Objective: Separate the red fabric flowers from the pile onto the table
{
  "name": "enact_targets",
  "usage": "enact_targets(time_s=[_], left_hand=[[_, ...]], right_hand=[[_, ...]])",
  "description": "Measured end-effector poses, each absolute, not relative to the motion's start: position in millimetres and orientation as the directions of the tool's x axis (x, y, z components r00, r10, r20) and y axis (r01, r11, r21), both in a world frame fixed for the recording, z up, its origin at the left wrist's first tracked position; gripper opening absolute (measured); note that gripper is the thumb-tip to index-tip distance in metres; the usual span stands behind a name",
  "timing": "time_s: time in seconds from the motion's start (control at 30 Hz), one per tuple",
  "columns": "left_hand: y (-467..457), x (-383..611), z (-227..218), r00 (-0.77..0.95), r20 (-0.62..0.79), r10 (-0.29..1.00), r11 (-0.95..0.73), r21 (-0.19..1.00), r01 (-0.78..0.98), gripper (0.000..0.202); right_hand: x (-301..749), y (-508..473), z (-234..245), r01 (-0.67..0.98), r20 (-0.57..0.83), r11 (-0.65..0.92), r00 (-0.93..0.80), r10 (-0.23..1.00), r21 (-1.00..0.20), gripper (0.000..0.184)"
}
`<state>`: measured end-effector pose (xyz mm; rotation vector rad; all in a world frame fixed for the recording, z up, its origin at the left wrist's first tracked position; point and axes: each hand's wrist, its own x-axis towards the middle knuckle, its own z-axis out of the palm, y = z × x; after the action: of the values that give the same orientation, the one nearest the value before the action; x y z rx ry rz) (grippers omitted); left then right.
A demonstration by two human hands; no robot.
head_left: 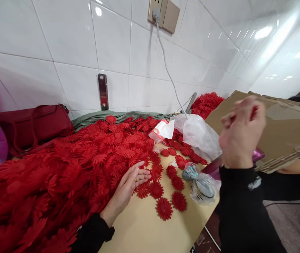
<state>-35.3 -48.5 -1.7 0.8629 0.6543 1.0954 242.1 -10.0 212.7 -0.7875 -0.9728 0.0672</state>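
Note:
My left hand [127, 184], with a ring on one finger, is stretched out at the right edge of a big heap of red flower-shaped pieces [86, 154]. Its fingers are extended beside several loose red flowers [156, 189], and I see nothing held in it. High at the right, in front of the cardboard, my right hand [243, 131] is blurred by motion. Its fingers are curled closed, and a bit of red shows at it; what they hold, if anything, cannot be made out. More single red flowers [164, 208] lie in loose rows on the pale yellow tabletop [150, 226].
Right of the rows are a small tub with blue-white contents [190, 172] and a clear plastic bag [205, 189]. Behind lie a white plastic bag [200, 135] and a red-white packet [162, 130]. Cardboard [287, 133] stands right; a red handbag [36, 126] sits left. A cable [165, 63] hangs down.

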Motion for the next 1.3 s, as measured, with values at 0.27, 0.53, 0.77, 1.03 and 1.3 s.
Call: enact_targets(time_s=[0.27, 0.53, 0.77, 1.03, 1.3], left_hand=[[-46, -34, 2, 0.351, -0.083, 0.933, 0.25, 0.85, -0.463, 0.07], [-47, -37, 2, 0.334, -0.119, 0.935, 0.275, 0.838, -0.472, 0.067], [-45, -37, 4, 0.336, -0.133, 0.932, 0.287, 0.838, -0.464, 0.066], [-41, -38, -3, 0.344, -0.112, 0.932, 0.28, 0.827, -0.488, 0.054], [-42, -38, -6, 0.347, -0.066, 0.936, 0.252, 0.814, -0.523, 0.036]], right_hand=[[226, 7, 194, 0.276, 0.667, 0.699, 0.644, 0.375, -0.66, 0.061], [266, 30, 235, 0.271, 0.612, 0.761, 0.765, 0.201, -0.589, 0.049], [260, 18, 216, 0.167, 0.571, 0.753, 0.758, 0.314, -0.636, 0.06], [278, 3, 223, 0.059, 0.53, 0.806, 0.781, 0.33, -0.589, 0.03], [221, -44, 133, -0.004, 0.468, 0.546, 0.509, 0.722, -0.838, 0.023]])
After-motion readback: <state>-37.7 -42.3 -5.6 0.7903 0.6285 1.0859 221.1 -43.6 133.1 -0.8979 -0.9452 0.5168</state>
